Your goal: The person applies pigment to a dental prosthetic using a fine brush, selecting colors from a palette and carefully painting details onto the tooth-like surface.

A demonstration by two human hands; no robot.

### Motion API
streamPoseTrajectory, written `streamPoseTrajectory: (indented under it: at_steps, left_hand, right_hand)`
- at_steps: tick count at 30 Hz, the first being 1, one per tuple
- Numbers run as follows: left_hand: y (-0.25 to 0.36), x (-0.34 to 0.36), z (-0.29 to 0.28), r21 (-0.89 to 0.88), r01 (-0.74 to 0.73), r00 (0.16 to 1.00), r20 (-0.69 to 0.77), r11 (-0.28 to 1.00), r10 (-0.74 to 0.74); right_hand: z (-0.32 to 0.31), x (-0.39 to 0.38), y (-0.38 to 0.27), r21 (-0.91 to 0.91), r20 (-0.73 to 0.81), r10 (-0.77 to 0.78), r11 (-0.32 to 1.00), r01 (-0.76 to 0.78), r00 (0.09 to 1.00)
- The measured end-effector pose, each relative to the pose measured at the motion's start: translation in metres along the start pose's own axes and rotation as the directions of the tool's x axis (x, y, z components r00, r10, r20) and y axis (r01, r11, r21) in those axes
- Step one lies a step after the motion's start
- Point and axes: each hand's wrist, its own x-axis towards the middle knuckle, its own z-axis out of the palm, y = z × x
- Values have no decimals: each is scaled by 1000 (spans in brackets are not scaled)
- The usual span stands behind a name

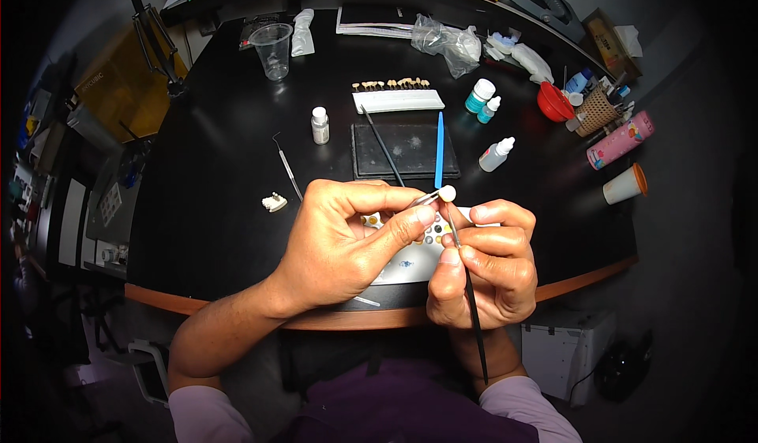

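Observation:
My left hand (335, 242) is closed around metal tweezers (427, 199), whose tips hold a small white dental crown (448, 193). Between the fingers of my right hand (497, 273) is a fine brush (476, 324) with a black handle, its tip pointing up just under the crown. Whether the bristles touch the crown, I cannot tell. Below both hands lies a white palette (410, 268) with several coloured round spots, partly covered by my fingers. A second dark-handled brush (382, 144) and a blue flat stick (439, 149) rest across a dark slab (365, 155).
A shade guide (399, 100) with tooth-shaped tabs stands behind the slab. Small bottles (320, 125) flank it, including a dropper bottle (496, 154). Leftward are a metal probe (287, 167), a tooth model (274, 202) and a clear cup (273, 52). A paper cup (624, 184) lies tipped at right.

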Motion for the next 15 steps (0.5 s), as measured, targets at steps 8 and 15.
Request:
streamPoseTrajectory:
  at_steps: [8,15]
  left_hand:
    - [3,-1,0,-24,30,999,-32,999,-31]
    - [2,-1,-1,33,-2,1000,-27,999,3]
  right_hand:
    - [-1,0,0,-29,21,-8,1000,9,1000]
    - [-3,0,-3,-47,25,-5,999,6,1000]
